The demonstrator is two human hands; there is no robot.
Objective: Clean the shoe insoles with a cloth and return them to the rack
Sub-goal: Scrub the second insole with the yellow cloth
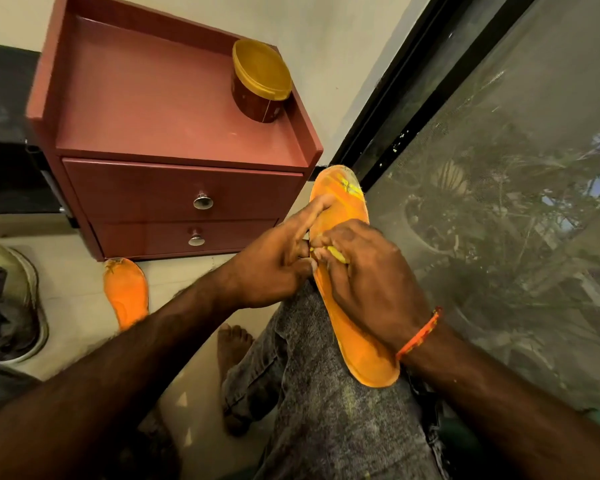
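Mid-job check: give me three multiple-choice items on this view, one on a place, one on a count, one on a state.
1. Where does the second insole lie?
A. on the floor by the cabinet
B. in a drawer
C. on the cabinet top

2. How many drawer knobs show?
A. one
B. two
C. four

3. What is the right hand doing?
A. hanging idle
B. gripping the tub
C. pressing a yellow cloth on the insole over the knee

Key: 1 A, it lies on the tiles below the bottom drawer; 2 B, one knob on each drawer; 3 C, its fingers curl round the cloth, while the left hand steadies the insole.
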